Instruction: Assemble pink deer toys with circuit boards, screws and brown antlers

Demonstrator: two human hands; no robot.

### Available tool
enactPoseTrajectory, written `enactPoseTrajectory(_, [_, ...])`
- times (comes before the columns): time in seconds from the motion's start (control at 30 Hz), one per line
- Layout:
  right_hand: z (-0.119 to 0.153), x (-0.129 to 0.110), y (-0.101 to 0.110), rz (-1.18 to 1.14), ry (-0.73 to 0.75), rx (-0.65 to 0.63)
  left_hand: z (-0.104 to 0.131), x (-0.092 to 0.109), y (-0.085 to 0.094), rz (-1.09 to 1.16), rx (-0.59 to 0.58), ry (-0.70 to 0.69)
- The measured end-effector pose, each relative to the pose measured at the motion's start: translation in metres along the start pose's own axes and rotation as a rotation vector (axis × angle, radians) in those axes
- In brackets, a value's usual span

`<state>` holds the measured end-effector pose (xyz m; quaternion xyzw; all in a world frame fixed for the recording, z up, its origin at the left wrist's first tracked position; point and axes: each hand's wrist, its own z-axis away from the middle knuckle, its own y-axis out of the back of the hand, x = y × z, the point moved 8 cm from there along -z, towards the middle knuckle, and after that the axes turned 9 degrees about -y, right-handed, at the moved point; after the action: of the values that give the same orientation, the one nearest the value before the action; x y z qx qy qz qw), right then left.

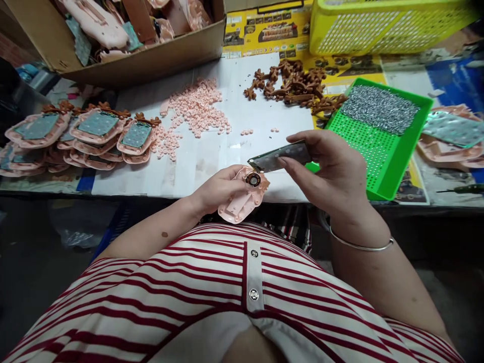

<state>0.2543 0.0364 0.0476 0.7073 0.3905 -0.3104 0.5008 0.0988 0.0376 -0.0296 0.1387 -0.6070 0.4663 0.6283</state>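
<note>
My left hand (221,189) grips a pink plastic housing (242,204) by its left side, near the table's front edge. A round black speaker (253,179) sits in the upper part of that housing. Between the thumb and fingers of my right hand (333,169) is a grey-green circuit board (283,157), held tilted just above and right of the housing. Thin wires show between the board's lower left corner and the speaker. Small pink plastic rings (200,108) lie in a heap beyond my left hand. Brown antler-shaped pieces (297,85) are piled farther back.
On the left, pink housings with boards and brown antlers (100,123) are stacked. A cardboard box (151,63) of pink parts stands behind them. The green tray (393,176) at right holds many screws (380,108). A yellow basket (378,30), more housings (454,131) and a screwdriver (467,189) are around it.
</note>
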Motion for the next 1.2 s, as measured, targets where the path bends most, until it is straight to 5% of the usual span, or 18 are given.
enactPoseTrajectory(0.4, [0.005, 0.028, -0.002, -0.028, -0.199, 0.101, 0.001, -0.007, 0.020, -0.027, 0.213, -0.012])
enactPoseTrajectory(0.6, [-0.001, 0.018, -0.006, -0.001, -0.219, 0.129, 0.000, -0.003, 0.014, 0.008, 0.164, -0.022])
enactPoseTrajectory(0.77, [-0.005, 0.012, -0.012, -0.004, -0.207, 0.054, 0.000, -0.006, 0.016, 0.075, 0.140, 0.009])
enactPoseTrajectory(1.03, [-0.001, 0.000, -0.011, 0.106, 0.020, -0.226, 0.002, -0.010, 0.024, 0.033, 0.174, 0.046])
enactPoseTrajectory(1.2, [0.004, -0.009, -0.012, 0.172, 0.092, -0.262, 0.001, -0.007, 0.029, -0.012, 0.225, -0.018])
